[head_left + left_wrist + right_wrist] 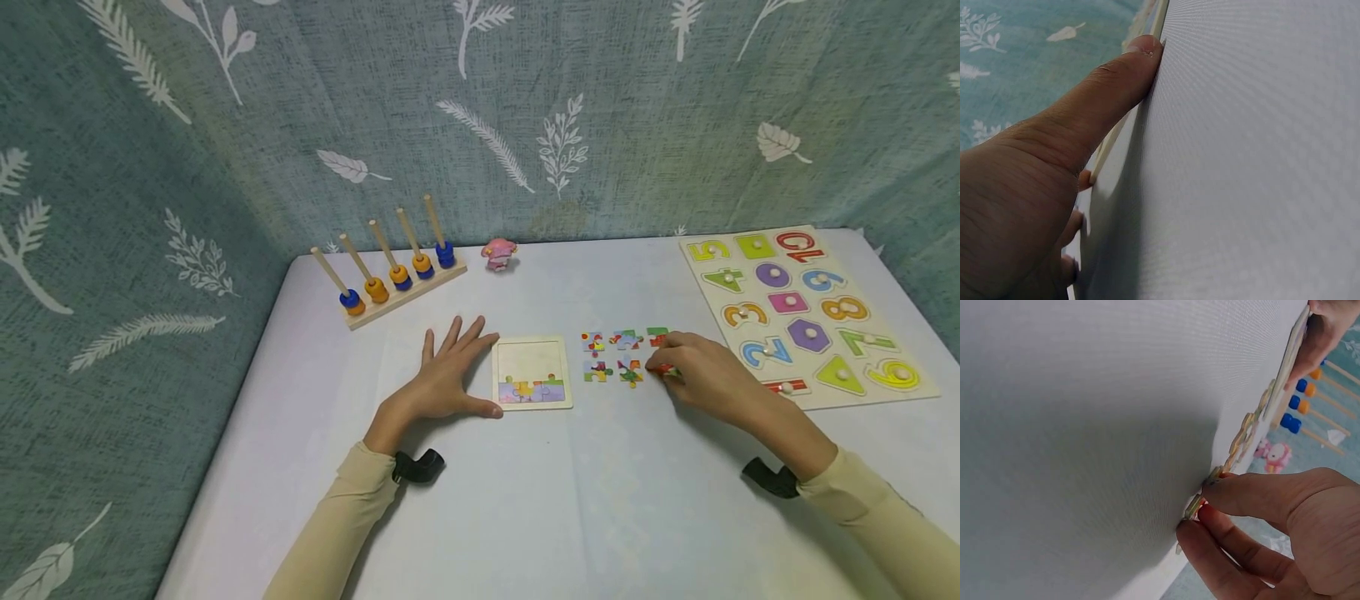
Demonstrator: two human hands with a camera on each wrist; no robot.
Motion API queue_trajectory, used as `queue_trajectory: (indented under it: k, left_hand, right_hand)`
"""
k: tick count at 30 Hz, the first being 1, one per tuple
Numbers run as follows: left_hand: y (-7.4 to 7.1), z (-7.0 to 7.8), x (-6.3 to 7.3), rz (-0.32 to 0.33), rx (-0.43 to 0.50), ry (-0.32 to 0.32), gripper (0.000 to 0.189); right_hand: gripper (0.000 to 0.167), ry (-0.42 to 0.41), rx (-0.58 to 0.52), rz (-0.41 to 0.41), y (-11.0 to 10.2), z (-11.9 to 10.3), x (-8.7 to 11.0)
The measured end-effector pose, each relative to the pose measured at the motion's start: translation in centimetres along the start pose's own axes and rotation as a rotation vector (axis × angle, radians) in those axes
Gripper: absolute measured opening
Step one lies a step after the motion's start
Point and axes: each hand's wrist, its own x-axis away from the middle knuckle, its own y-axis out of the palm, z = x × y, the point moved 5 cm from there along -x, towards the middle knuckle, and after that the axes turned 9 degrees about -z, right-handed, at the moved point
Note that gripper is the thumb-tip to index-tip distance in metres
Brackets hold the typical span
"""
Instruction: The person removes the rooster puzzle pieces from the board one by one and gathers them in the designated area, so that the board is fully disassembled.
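Note:
My left hand (442, 385) has its fingers spread at the left side of a small wooden puzzle tray (528, 358). Its index fingertip is at the tray's upper left corner, and the thumb (1129, 72) lies along the near edge. Joined jigsaw pieces (527, 390) fill the bottom of the tray; bare wood shows above them. To the right, my right hand (708, 375) pinches a jigsaw piece (1194, 507) between thumb and fingers, low over the table. Several loose jigsaw pieces (630, 372) lie in two rows between tray and right hand.
A wooden number-and-shape board (806, 367) lies at the right, beyond my right hand. At the back left stands a peg counting rack (408, 294) with blue and orange beads. A small pink figurine (498, 252) is near the curtain (420, 108) behind the white table (510, 508).

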Motion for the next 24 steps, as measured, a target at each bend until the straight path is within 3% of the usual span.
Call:
queue_trajectory:
  k: [13, 24]
  left_hand:
    - [0.0, 0.1, -0.1, -0.007, 0.003, 0.003, 0.115]
    - [-0.1, 0.1, 0.0, 0.004, 0.006, 0.011, 0.115]
  right_hand:
    - [0.022, -0.011, 0.061, 0.081, -0.9, -0.8, 0.4]
    - [0.018, -0.002, 0.048, 0.058, -1.4, -1.9, -0.3]
